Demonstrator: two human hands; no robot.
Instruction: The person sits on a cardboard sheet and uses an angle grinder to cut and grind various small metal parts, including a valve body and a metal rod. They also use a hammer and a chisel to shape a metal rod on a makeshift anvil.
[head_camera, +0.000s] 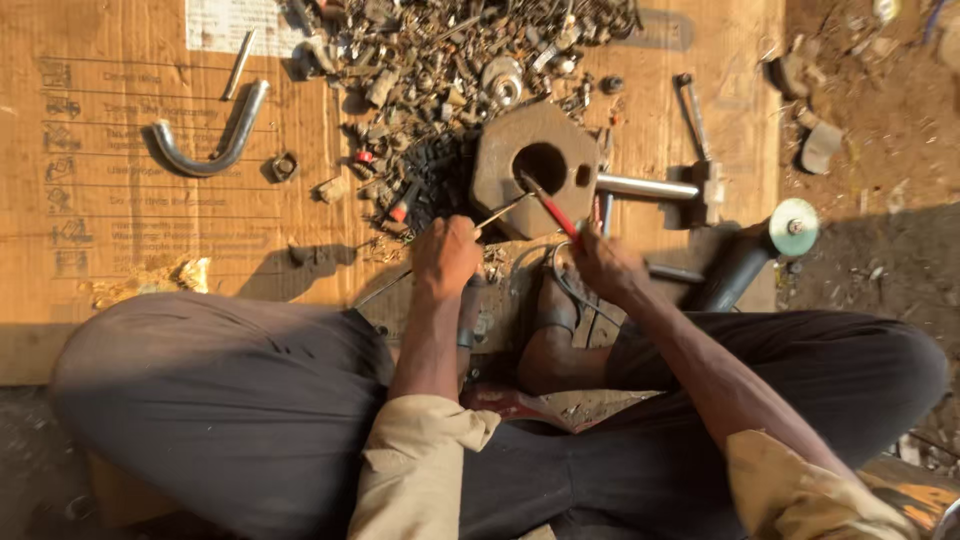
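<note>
Nearest the camera, dark trousers over crossed legs (230, 400) and two rolled beige sleeves (420, 450) are seen, with a bare foot (550, 330) tucked between the knees. Just beyond, the left hand (445, 255) is closed around a thin metal rod (500, 212), its grip pinching the rod, whose tip is pointed toward the heavy block ahead. The right hand (605, 265) is closed on a red-handled tool (553, 208), the grip pressed around the handle; the tool's dark tip is laid at the rim of the block's round hole. A dark cable (565, 285) is looped beneath this hand.

The rusty hexagonal metal block (505, 160) is set on a sheet of cardboard (110, 200) spread on the ground, directly ahead of both hands. A steel bar (645, 187) juts from its right side. To the right, an angle grinder with a pale disc (793, 227) is laid at the cardboard's edge, near the right hand.

Further off, a heap of small scrap bolts and nuts (440, 60) is piled behind the block. To the far left, a bent steel tube (215, 140) and a short straight rod (238, 65) are laid well apart from the hands. Bare soil (880, 110) is seen on the right.
</note>
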